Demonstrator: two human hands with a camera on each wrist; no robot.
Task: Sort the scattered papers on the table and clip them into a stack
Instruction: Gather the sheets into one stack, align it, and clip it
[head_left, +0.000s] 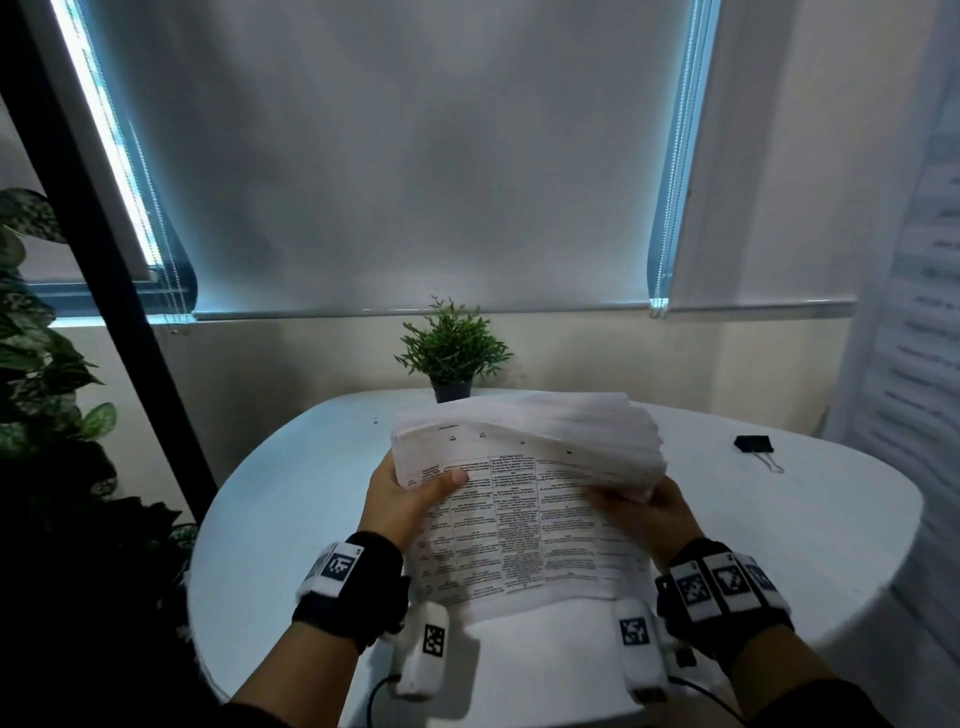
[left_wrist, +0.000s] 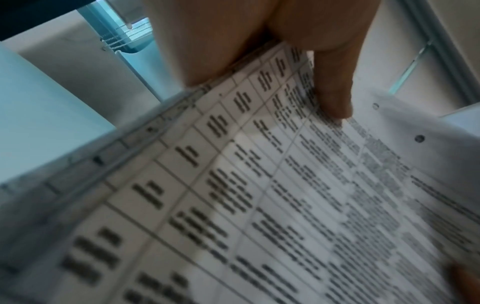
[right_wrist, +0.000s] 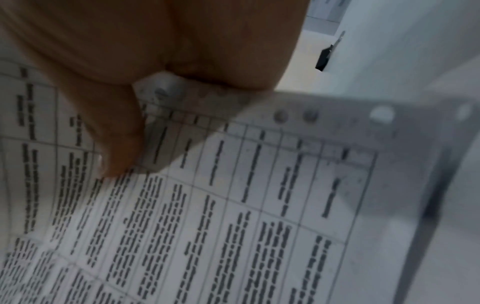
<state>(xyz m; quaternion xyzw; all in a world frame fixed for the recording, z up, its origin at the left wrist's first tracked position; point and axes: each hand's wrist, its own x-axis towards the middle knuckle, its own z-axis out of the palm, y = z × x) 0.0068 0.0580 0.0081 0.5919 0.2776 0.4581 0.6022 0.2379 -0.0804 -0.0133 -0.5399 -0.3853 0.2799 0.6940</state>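
i see both hands up over the white table (head_left: 779, 545), holding the stack of papers (head_left: 524, 499) between them. my left hand (head_left: 410, 499) grips the stack's left edge, thumb pressed flat on the top printed sheet and fingers hidden under it; the left wrist view shows that thumb (left_wrist: 335, 90) on the table of text. my right hand (head_left: 649, 514) pinches the right edge, thumb (right_wrist: 116, 139) on top, the other fingers out of sight beneath. the far part of the stack is thick and fanned, tilted up. a black binder clip (head_left: 754, 445) lies on the table to the far right, well apart from the papers. a small potted plant (head_left: 453, 353) stands at the table's far edge.
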